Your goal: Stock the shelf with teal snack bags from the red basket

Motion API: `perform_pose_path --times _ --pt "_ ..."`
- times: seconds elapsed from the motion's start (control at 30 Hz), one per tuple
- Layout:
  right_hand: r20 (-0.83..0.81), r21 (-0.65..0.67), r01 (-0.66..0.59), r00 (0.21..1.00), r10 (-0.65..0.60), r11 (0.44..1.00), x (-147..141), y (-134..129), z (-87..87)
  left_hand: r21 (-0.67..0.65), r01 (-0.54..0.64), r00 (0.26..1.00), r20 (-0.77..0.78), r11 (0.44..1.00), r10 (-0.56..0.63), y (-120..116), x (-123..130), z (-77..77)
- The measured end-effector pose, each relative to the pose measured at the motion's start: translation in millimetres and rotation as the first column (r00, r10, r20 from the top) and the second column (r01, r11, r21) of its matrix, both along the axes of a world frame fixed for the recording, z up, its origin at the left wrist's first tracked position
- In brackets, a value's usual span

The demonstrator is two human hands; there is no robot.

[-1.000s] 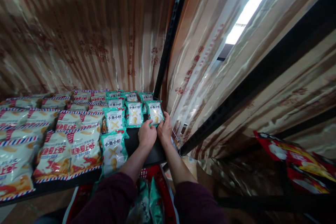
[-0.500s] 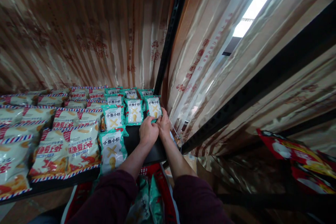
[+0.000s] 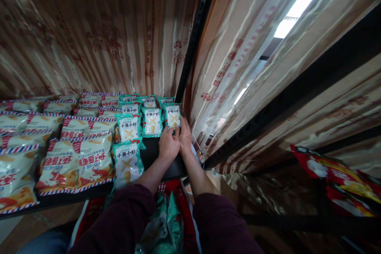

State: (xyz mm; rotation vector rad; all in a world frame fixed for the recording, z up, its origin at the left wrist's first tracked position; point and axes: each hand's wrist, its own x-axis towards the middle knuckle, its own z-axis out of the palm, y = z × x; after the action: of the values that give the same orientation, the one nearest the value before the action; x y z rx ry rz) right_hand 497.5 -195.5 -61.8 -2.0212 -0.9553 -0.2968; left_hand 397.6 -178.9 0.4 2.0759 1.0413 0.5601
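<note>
At the right end of the shelf, a small teal-and-white snack bag (image 3: 173, 116) stands upright in the front of its column. My left hand (image 3: 169, 144) is closed at its lower edge, with the fingertips against the packet. Along the bag's right side lies my right hand (image 3: 185, 137), its thumb by the lower front and its fingers partly hidden behind the edge. The two hands touch each other and grip the bag between them. Just left stands a matching snack bag (image 3: 152, 122), with more teal bags (image 3: 128, 162) in the column beyond.
Larger white bags with striped edges (image 3: 93, 158) fill the left of the black shelf (image 3: 171, 168). Below my forearms, a red basket (image 3: 190, 226) holds more teal bags (image 3: 174, 222). A black post (image 3: 193, 43) rises behind the corner. Red packets (image 3: 336, 170) lie at right.
My right hand's fingers have shifted up along the bag's right side. The left fingers have moved slightly at its lower edge. The view has tilted slightly; the bag stays in its column.
</note>
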Motion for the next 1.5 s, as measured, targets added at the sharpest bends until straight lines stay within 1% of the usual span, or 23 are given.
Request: perform_pose_path --times 0.1,0.27,0.37,0.5,0.6,0.77,0.9,1.0,1.1,1.23,1.4,1.5 --pt "-0.002 0.011 -0.028 1.000 0.028 1.000 -1.0 -1.3 0.7 0.017 0.001 1.000 0.023 1.000 -0.001 0.1 0.3 -1.4" --pt "-0.052 -0.004 -0.088 0.995 0.088 0.996 -1.9 -2.5 0.4 -0.045 0.037 0.999 0.038 0.998 -0.035 3.2 3.2 -3.3" --pt "-0.042 -0.027 -0.091 0.995 0.090 0.996 -0.3 -3.0 -0.1 -0.046 0.058 0.997 0.053 0.997 -0.055 3.5 4.4 -5.9" --pt "-0.034 -0.024 -0.070 0.997 0.069 0.997 1.9 -2.8 -0.8 -0.025 0.056 0.994 0.092 0.998 -0.054 5.1 5.6 -7.5" --pt "-0.054 -0.027 -0.090 0.995 0.088 0.996 2.3 -1.7 -2.0 -0.049 0.061 0.993 0.106 0.997 -0.055 8.4 7.4 -6.6" --pt "-0.064 0.011 -0.081 0.995 0.082 0.997 4.7 1.1 -4.7 -0.051 0.082 0.987 0.140 0.995 -0.074 10.7 10.7 -6.5" --pt "-0.056 -0.003 -0.108 0.993 0.107 0.994 6.6 3.0 -4.8 -0.055 0.086 0.990 0.114 0.995 -0.080 10.8 13.0 -9.2" --pt "-0.040 -0.038 -0.141 0.989 0.139 0.989 4.9 3.8 -3.6 -0.022 0.069 0.991 0.114 0.997 -0.067 12.0 14.5 -14.1" --pt "-0.062 -0.050 -0.151 0.987 0.147 0.987 2.3 3.5 -2.7 0.022 0.059 0.991 0.117 0.998 -0.061 12.6 15.4 -19.2" --pt "-0.079 -0.062 -0.145 0.987 0.140 0.987 1.3 1.6 -1.7 0.052 0.058 0.992 0.106 0.997 -0.063 9.6 15.5 -19.9" --pt "-0.017 -0.064 -0.117 0.993 0.116 0.991 1.3 -0.6 -0.8 0.099 0.058 0.990 0.121 0.993 -0.070 6.4 15.0 -20.0" --pt "0.025 -0.093 -0.144 0.989 0.147 0.985 1.2 -0.8 -1.8 0.109 0.065 0.982 0.168 0.992 -0.083 8.2 15.9 -25.4"
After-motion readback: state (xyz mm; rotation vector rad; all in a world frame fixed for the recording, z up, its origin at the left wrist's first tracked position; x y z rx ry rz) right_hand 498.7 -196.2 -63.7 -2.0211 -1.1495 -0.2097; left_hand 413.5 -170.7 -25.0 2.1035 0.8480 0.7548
